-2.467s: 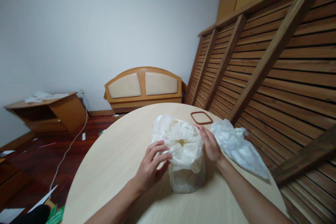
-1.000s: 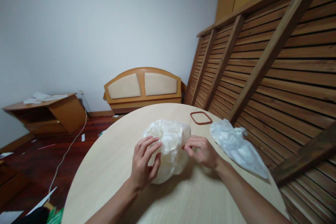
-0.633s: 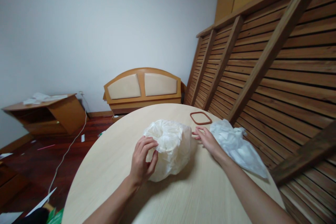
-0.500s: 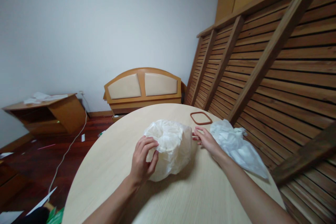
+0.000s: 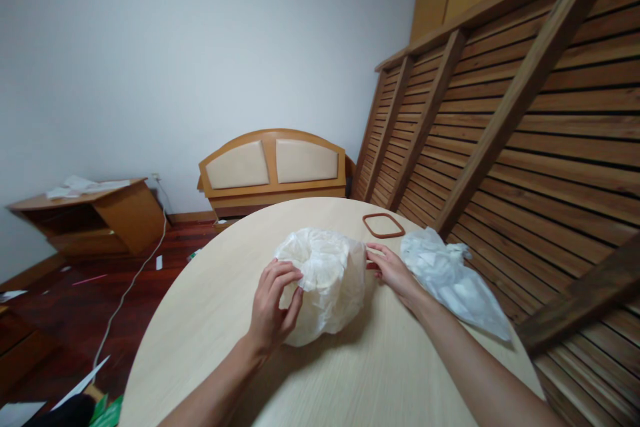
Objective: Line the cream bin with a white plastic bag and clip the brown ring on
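A thin, crumpled white plastic bag (image 5: 333,303) stands on the round table in a puffed, rounded shape, its top sunk inward. Whether a container is inside cannot be made out. My left hand (image 5: 277,300) is at the bag's left upper edge, fingers curled over it and thumb close to the fingertips, pinching the film. On the other side, my right hand (image 5: 393,270) has its fingers stretched out, the tips touching the bag's right side. Beyond that hand lies a reddish-brown ring (image 5: 383,216), a rounded square in outline.
Another white plastic bag (image 5: 457,283) lies bunched up right of my right forearm, near the edge of the pale round table (image 5: 200,320). A slatted wooden panel (image 5: 500,167) leans close by on the right. A white cable (image 5: 133,287) runs across the floor at left.
My right hand has moved slightly left, bringing its fingertips against the bag's side. My left hand stays in place at the bag's edge.
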Demonstrator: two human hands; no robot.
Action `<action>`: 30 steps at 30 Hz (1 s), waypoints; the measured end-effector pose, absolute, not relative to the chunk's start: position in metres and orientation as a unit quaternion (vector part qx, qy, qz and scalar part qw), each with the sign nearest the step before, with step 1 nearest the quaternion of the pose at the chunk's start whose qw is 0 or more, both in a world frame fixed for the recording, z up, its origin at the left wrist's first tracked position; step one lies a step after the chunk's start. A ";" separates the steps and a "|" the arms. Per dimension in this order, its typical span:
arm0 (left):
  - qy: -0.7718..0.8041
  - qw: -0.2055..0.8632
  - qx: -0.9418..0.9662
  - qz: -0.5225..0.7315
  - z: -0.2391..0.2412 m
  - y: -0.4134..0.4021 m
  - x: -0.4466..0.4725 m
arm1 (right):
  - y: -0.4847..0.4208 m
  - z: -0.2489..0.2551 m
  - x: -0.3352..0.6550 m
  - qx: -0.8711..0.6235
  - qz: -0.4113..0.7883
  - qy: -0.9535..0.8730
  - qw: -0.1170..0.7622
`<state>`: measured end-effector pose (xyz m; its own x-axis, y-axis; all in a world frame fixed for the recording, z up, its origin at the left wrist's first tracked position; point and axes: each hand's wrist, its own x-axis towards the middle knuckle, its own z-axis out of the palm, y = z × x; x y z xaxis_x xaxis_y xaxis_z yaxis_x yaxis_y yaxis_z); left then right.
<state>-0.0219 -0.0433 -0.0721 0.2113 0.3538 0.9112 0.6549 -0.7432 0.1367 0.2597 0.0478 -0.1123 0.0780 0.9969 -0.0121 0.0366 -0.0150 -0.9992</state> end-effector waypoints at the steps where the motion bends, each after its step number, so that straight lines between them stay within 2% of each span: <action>1: -0.329 0.141 -0.766 -0.535 -0.072 -0.043 -0.022 | 0.048 -0.113 0.260 -0.531 0.473 -0.491 0.503; 6: -0.326 0.131 -0.769 -0.534 -0.074 -0.043 -0.022 | 0.048 -0.117 0.263 -0.536 0.435 -0.537 0.484; 17: -0.324 0.131 -0.770 -0.534 -0.075 -0.043 -0.021 | 0.040 -0.123 0.266 -0.588 0.236 -0.657 0.408; 30: -0.320 0.123 -0.771 -0.537 -0.074 -0.043 -0.021 | 0.026 -0.102 0.245 -0.446 0.231 -0.724 0.474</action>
